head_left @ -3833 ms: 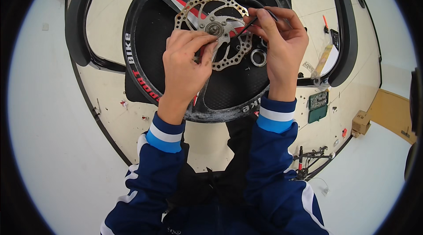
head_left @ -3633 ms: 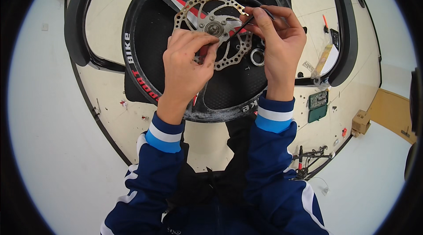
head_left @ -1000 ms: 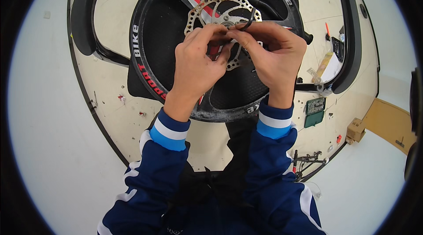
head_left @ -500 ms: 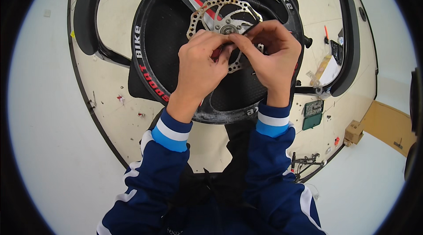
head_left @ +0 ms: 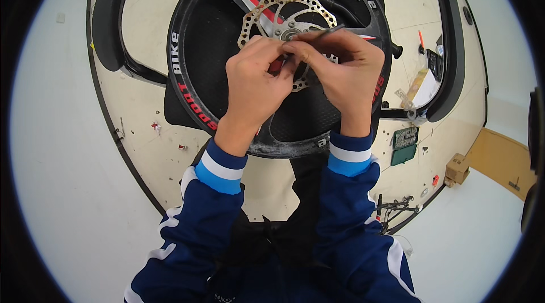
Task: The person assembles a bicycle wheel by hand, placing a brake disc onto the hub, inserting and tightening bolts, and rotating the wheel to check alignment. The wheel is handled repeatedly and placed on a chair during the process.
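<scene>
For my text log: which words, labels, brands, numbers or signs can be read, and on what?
Wording left uncopied.
Wheel rim: white lettering, left and upper right, readable.
Same rim: red lettering, lower left readable, right partly hidden.
Same, bottom: white lettering cut off by right sleeve.
Dark clothing: pale marks, too small to read.

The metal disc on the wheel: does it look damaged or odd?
The disc has brownish stains along its upper rim, perhaps rust, against otherwise silvery metal. No break shows, but the left hand and right hand hide part of it. The wheel looks dusty or scuffed along its near edge.
</scene>
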Demonstrator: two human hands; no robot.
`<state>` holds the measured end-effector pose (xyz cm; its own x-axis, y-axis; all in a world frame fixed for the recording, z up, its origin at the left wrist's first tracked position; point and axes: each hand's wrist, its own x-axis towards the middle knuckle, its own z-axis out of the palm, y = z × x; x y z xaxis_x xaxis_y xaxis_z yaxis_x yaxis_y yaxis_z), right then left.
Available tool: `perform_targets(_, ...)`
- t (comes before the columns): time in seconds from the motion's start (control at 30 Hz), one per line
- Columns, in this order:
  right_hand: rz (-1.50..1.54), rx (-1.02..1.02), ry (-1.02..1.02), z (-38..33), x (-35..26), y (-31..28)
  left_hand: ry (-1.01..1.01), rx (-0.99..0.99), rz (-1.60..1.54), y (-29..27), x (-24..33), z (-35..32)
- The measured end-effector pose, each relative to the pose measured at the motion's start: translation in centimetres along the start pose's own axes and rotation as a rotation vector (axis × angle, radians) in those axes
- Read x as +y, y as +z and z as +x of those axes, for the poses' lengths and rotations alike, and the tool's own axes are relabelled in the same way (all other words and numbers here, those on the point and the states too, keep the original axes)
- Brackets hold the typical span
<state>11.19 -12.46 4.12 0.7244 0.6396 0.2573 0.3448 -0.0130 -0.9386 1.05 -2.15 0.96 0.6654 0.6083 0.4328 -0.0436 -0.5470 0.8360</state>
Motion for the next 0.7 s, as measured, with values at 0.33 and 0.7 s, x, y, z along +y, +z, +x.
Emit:
perform_targets(0.33,0.141,0.012,-0.004,0.02,-0.36,-0.33,0.106,-0.047,-0.015,0.02,-0.31,0.16)
perform_targets(0.7,0.261,-0.028,-0.085,0.45,-0.01,0.11,0.052,-0.055,-0.060,-0.02,-0.50,-0.01)
